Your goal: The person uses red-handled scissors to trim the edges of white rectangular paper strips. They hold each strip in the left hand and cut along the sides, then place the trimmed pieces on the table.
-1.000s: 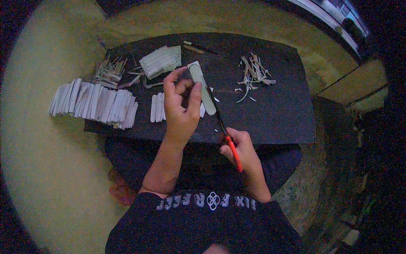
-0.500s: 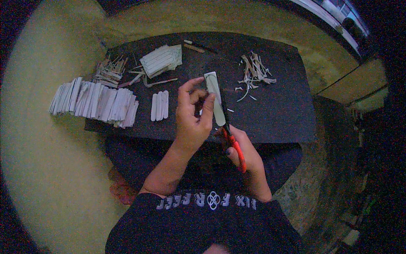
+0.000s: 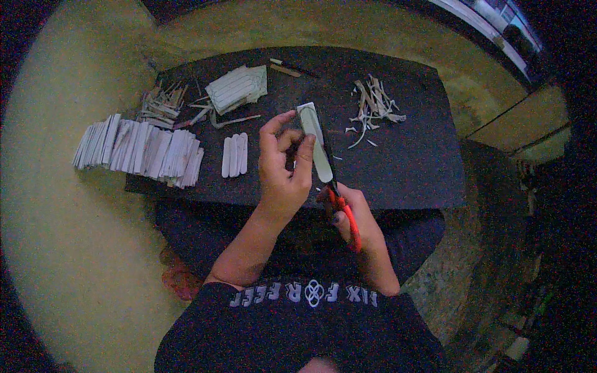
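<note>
A pale card strip [image 3: 319, 158] is held up in front of the person, a long, narrow, flat piece with a faint greenish-white face. Its lower end is rounded, while its upper end is squared off, with sharp corners standing outside a curved dark line drawn across the face near the top. The strip slants, its top leaning toward the person's left.

The left hand [image 3: 283, 163] pinches it: the thumb lies on the near face around mid-length, and the index fingertip meets the left edge close to the squared top. The other fingers curl to the left, partly hidden. The rounded end extends free below the thumb, toward the right hand [image 3: 362, 222].

That hand is wrapped around the red handles of a pair of scissors [image 3: 349, 216]. Their black blades run up along the strip's right edge; whether they are parted cannot be told. The strip is above the dark tabletop [image 3: 410, 168], between a few loose rounded strips [image 3: 234, 155] and a heap of curled offcuts [image 3: 375, 104].
</note>
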`<state>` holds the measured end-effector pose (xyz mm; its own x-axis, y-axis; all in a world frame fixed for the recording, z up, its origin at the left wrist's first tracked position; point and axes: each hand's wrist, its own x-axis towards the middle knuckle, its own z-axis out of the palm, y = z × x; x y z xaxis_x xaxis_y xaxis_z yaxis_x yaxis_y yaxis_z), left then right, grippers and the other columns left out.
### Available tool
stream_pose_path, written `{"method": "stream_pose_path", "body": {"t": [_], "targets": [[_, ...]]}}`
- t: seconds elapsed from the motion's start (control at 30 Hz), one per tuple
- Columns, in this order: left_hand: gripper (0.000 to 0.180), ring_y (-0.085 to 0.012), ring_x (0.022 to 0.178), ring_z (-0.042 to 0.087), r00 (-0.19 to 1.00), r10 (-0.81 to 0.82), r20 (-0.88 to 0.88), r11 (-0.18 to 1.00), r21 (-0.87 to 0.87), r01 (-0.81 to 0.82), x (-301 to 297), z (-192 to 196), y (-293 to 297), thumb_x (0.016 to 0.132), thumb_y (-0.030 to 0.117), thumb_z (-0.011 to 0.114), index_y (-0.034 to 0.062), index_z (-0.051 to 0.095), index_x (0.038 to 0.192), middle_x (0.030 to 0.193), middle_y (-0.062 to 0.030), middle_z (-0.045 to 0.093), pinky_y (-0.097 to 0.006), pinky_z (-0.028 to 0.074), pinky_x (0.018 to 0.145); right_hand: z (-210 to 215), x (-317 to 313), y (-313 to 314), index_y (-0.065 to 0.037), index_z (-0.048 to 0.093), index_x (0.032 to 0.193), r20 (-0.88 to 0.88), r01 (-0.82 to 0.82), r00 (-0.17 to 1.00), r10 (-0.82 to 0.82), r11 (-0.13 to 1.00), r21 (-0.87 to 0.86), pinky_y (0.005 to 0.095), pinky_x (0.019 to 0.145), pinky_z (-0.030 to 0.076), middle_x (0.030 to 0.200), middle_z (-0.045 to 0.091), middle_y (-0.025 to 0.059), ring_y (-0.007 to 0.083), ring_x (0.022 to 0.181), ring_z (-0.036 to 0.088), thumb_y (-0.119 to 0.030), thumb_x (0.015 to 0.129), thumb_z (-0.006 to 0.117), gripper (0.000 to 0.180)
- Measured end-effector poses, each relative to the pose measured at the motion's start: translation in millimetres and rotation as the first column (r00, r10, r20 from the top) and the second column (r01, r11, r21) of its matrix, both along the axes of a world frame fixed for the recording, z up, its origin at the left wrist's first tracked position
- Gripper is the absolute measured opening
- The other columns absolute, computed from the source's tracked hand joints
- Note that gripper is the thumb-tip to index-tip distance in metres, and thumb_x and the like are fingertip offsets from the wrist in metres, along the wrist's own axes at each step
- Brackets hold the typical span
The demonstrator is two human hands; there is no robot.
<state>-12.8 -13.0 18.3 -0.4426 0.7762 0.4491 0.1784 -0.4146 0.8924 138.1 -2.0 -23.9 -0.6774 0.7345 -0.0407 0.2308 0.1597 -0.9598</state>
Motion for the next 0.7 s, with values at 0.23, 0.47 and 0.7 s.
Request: {"method": "stream_pose_path", "body": {"t": [0.23,0.47,0.7], "targets": [[0.035,-0.0139,0.081,0.053,1.0,0.009,-0.008,1.0,0.003,-0.009,-0.9,-1.6,0.8,0.08,0.003,0.049,-0.0008,0.033,0.111,0.092,-0.0103,0.052,-0.024,0.043,0.072,7.5,-0.7,0.2,0.006,0.047,0.101,0.025,-0.005,1.0,0.006,0.999,-0.043,0.0334,0.062,0.043,0.074,0.057,0.0144,0.0204,0.067,0.054,-0.043,0.062,0.063,0.065],[0.035,-0.0149,0.082,0.053,1.0,-0.018,0.013,1.0,-0.003,0.018,-2.3,-1.6,0.6,0.08,0.002,0.049,0.0008,0.033,0.112,0.091,-0.0104,0.053,-0.025,0.043,0.073,7.0,1.0,-0.5,0.004,0.052,0.097,0.0,0.034,0.999,-0.034,0.999,-0.023,0.0326,0.061,0.044,0.072,0.058,0.0123,0.018,0.065,0.055,-0.046,0.061,0.064,0.063],[0.035,-0.0145,0.082,0.053,0.999,-0.028,0.047,1.0,0.014,0.027,-1.7,-1.4,0.8,0.081,0.003,0.048,0.0011,0.033,0.112,0.092,-0.0106,0.053,-0.025,0.043,0.073,15.8,-4.8,-5.1,0.001,0.054,0.095,-0.103,0.059,0.993,-0.065,0.996,-0.062,0.0304,0.062,0.044,0.073,0.059,0.0097,0.0153,0.067,0.055,-0.053,0.061,0.063,0.065]]}}
